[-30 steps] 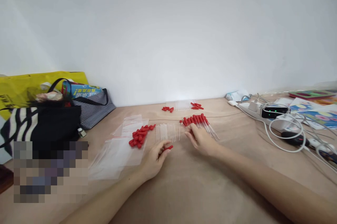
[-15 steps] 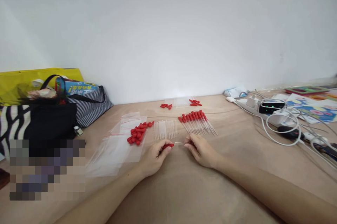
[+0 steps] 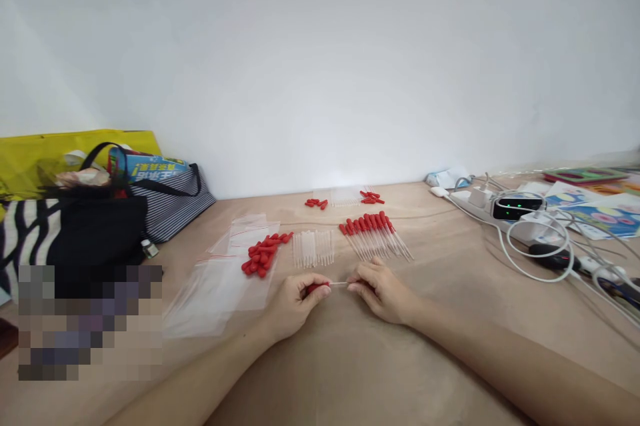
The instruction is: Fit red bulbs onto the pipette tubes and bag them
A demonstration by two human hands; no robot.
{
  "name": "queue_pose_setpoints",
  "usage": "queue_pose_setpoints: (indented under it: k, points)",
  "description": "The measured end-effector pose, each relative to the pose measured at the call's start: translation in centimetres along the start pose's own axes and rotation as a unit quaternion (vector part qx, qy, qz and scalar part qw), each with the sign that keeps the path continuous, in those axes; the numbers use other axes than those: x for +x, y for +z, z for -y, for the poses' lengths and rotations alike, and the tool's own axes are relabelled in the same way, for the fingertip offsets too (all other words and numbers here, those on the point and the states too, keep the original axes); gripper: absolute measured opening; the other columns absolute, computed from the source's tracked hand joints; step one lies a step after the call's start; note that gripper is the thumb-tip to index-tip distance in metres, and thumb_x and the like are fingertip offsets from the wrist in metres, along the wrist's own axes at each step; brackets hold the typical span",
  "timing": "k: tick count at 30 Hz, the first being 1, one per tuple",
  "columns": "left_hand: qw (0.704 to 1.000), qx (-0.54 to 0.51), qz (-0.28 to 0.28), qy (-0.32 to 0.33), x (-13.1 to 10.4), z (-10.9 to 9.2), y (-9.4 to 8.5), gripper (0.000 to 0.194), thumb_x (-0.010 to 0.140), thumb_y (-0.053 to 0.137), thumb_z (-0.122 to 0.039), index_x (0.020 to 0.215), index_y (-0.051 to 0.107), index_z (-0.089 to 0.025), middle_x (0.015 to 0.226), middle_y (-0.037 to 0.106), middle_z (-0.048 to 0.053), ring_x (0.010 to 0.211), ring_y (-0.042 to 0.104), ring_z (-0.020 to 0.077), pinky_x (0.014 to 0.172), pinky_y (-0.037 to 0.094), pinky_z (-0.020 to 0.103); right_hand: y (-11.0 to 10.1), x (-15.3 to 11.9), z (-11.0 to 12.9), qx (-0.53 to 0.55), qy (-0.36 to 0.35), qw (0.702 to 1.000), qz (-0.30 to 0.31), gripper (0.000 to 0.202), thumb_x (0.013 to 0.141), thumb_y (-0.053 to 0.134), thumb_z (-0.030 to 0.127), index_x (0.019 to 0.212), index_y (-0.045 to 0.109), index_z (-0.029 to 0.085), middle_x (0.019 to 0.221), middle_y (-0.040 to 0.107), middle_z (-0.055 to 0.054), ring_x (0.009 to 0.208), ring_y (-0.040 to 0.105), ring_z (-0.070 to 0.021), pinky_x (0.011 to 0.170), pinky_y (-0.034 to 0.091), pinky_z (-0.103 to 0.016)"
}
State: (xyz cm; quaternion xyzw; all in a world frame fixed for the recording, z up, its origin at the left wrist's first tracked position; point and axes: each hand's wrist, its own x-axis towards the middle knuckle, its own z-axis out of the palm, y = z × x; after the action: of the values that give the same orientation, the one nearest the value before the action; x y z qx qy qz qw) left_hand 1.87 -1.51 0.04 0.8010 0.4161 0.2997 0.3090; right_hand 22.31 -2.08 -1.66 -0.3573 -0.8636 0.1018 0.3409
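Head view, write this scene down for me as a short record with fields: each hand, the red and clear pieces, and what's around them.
left hand: gripping a red bulb
right hand: gripping a thin clear tube, its other end at the bulb
bulb pile: partly on clear plastic bags
loose tubes: side by side, right of the pile
bulb-topped tubes: fanned out, beyond the right hand
far left: striped bag, black bag

Homelike setting: bags point(image 3: 177, 206), papers point(image 3: 607, 216)
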Motion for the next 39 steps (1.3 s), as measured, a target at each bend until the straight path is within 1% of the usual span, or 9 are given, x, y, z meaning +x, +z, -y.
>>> queue_pose_setpoints:
  k: [3, 7, 14, 17, 23, 28, 31, 34, 39]
  points:
    - [0.999, 0.033, -0.012, 0.012, -0.2, -0.3, 0.0, 0.018, 0.077, 0.050, -0.024, 0.080, 0.066, -0.016, 0.072, 0.066, 0.001, 0.063, 0.056, 0.0130, 0.057, 0.041, 0.021, -0.1, -0.1, -0.2, -0.031, -0.026, 0.999, 0.005, 0.011, 0.083, 0.042, 0.018, 0.076, 0.050, 0.017, 0.069, 0.058, -0.001, 0.060, 0.046, -0.0113, 0.064, 0.026, -0.027]
    - [0.996, 0.064, -0.021, 0.061, -0.3, -0.1, 0.1, 0.017, 0.078, 0.051, -0.024, 0.081, 0.066, -0.016, 0.073, 0.067, 0.002, 0.063, 0.058, 0.0136, 0.059, 0.043, 0.022, -0.1, 0.0, -0.3, -0.047, -0.032, 0.998, 0.006, 0.015, 0.084, 0.041, 0.020, 0.074, 0.051, 0.017, 0.066, 0.058, 0.000, 0.057, 0.045, -0.0106, 0.063, 0.024, -0.027]
    - [0.989, 0.075, -0.048, 0.115, -0.3, 0.3, 0.2, 0.017, 0.079, 0.050, -0.023, 0.083, 0.065, -0.017, 0.072, 0.068, 0.002, 0.063, 0.060, 0.0133, 0.059, 0.044, 0.022, -0.1, 0.1, 0.1, -0.062, -0.053, 0.997, -0.015, 0.019, 0.085, 0.036, 0.020, 0.078, 0.054, 0.016, 0.069, 0.060, -0.001, 0.057, 0.046, -0.0109, 0.063, 0.022, -0.029]
    - [0.990, 0.066, -0.043, 0.114, -0.4, 0.3, 0.1, 0.018, 0.079, 0.050, -0.024, 0.085, 0.065, -0.017, 0.074, 0.068, 0.003, 0.064, 0.061, 0.0134, 0.059, 0.045, 0.021, 0.0, 0.0, 0.2, -0.049, -0.042, 0.998, -0.011, 0.020, 0.085, 0.035, 0.020, 0.077, 0.053, 0.017, 0.068, 0.060, -0.001, 0.057, 0.047, -0.0110, 0.063, 0.022, -0.028]
    - [0.996, 0.057, -0.023, 0.067, -0.5, 0.2, 0.1, 0.020, 0.078, 0.051, -0.026, 0.086, 0.066, -0.017, 0.070, 0.068, 0.002, 0.059, 0.059, 0.0135, 0.055, 0.044, 0.022, -0.1, 0.1, 0.0, -0.030, -0.022, 0.999, 0.032, 0.019, 0.086, 0.035, 0.020, 0.078, 0.053, 0.018, 0.072, 0.063, -0.001, 0.061, 0.051, -0.0112, 0.065, 0.024, -0.028]
    - [0.995, 0.063, -0.001, 0.076, -0.5, -0.2, 0.0, 0.018, 0.078, 0.051, -0.023, 0.083, 0.067, -0.018, 0.069, 0.068, 0.002, 0.060, 0.059, 0.0135, 0.059, 0.044, 0.023, -0.3, 0.2, 0.2, -0.043, -0.029, 0.997, 0.050, 0.020, 0.086, 0.037, 0.023, 0.076, 0.053, 0.018, 0.066, 0.062, 0.000, 0.059, 0.051, -0.0107, 0.065, 0.023, -0.028]
    - [0.994, 0.073, 0.006, 0.080, -0.5, -0.4, -0.1, 0.018, 0.079, 0.050, -0.022, 0.083, 0.067, -0.018, 0.068, 0.067, 0.001, 0.060, 0.059, 0.0132, 0.059, 0.043, 0.022, -0.3, 0.2, 0.3, -0.073, -0.035, 0.996, 0.038, 0.022, 0.086, 0.037, 0.025, 0.074, 0.053, 0.018, 0.064, 0.060, 0.000, 0.058, 0.049, -0.0111, 0.064, 0.021, -0.029]
    - [0.993, 0.081, -0.005, 0.086, -0.5, -0.3, -0.1, 0.018, 0.079, 0.050, -0.023, 0.085, 0.066, -0.017, 0.070, 0.067, 0.001, 0.060, 0.059, 0.0131, 0.060, 0.043, 0.022, -0.1, 0.0, 0.5, -0.097, -0.041, 0.994, 0.017, 0.022, 0.085, 0.036, 0.023, 0.074, 0.054, 0.017, 0.063, 0.059, -0.001, 0.057, 0.047, -0.0114, 0.063, 0.021, -0.029]
    - [0.991, 0.091, 0.009, 0.102, -0.7, -0.2, 0.0, 0.018, 0.079, 0.051, -0.024, 0.087, 0.065, -0.017, 0.074, 0.068, 0.003, 0.064, 0.060, 0.0136, 0.060, 0.044, 0.022, 0.5, 0.0, 0.8, -0.072, -0.052, 0.996, -0.005, 0.020, 0.085, 0.036, 0.021, 0.075, 0.052, 0.017, 0.065, 0.059, -0.002, 0.056, 0.046, -0.0115, 0.063, 0.024, -0.029]
